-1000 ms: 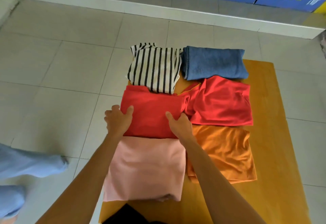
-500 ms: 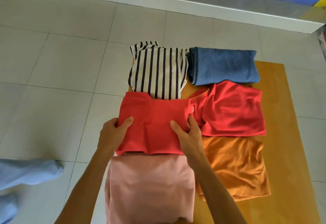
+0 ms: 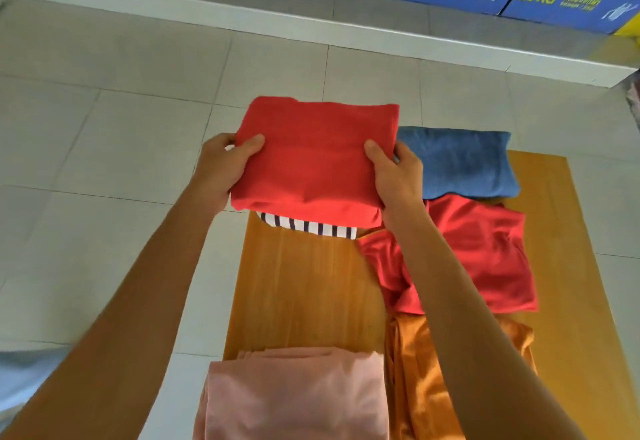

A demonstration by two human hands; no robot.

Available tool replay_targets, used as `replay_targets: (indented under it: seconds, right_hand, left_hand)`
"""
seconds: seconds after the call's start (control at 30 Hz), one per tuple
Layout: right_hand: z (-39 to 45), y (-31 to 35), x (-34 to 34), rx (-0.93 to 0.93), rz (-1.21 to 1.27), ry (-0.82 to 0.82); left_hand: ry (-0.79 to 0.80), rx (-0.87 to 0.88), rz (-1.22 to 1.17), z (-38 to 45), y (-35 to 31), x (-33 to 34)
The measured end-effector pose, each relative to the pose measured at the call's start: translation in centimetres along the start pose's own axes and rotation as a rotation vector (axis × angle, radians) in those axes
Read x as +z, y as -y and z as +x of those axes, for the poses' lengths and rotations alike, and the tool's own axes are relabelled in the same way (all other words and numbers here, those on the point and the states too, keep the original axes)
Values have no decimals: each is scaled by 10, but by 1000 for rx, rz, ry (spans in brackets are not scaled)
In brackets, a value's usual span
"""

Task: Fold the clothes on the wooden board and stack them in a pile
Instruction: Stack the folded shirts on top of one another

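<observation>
- You hold the folded red garment point(image 3: 313, 162) lifted over the striped garment point(image 3: 308, 228) at the far left of the wooden board point(image 3: 304, 294); left hand point(image 3: 221, 169) and right hand point(image 3: 398, 180) fingers clamp its sides.
- Folded, as far as shows: blue jeans point(image 3: 457, 162), pink garment point(image 3: 294, 394).
- Probably left: the red top point(image 3: 485, 256) and orange garment point(image 3: 450, 380) lie looser, unstacked.
- The striped piece is mostly hidden; the pink one is cut off by the near edge.

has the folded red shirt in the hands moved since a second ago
Yes. The folded red shirt has left the bare wooden board between the striped shirt and pink garment, moving up and away, now over the striped shirt.
</observation>
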State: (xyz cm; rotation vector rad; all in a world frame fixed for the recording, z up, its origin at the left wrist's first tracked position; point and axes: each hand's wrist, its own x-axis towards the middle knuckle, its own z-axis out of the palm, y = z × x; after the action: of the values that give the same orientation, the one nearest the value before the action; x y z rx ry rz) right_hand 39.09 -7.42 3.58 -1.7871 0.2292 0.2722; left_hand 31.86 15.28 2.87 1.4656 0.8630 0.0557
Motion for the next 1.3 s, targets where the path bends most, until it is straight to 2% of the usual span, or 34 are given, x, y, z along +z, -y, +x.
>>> replay_targets:
  seconds: [0.1, 0.17, 0.37, 0.47, 0.67, 0.8, 0.9, 0.97, 1.07, 1.2, 1.3]
  right_hand:
    - [18, -39, 14, 138, -179, -14]
    - [23, -56, 14, 163, -227, -29]
    - [25, -58, 8, 164, -206, 12]
    - [8, -59, -3, 135, -221, -9]
    - [-86, -94, -50, 153, -240, -53]
    - [-163, -127, -74, 254, -280, 0]
    - [-216, -142, -87, 276, -395, 61]
    - [-241, -148, -92, 236, -525, 46]
    - [-264, -156, -95, 302, -587, 41]
    - [-276, -164, -89, 457, -596, 164]
    - [-277, -168, -86, 514, -520, 199]
  left_hand:
    - [-5, -124, 138, 28, 38, 15]
    - [-39, -144, 152, 34, 54, 19]
    - [-107, -54, 227, 17, 67, 10]
    - [-46, -69, 232, -11, 82, -14]
    - [46, -209, 218, -112, 136, -78]
    - [16, -320, 297, -181, 176, -100]
    - [-12, -386, 428, -228, 193, -99]
    - [2, -411, 484, -250, 200, -90]
    - [-7, -386, 602, -266, 204, -69]
    - [-98, -278, 740, -270, 210, -47]
    - [-119, -226, 739, -268, 204, -42]
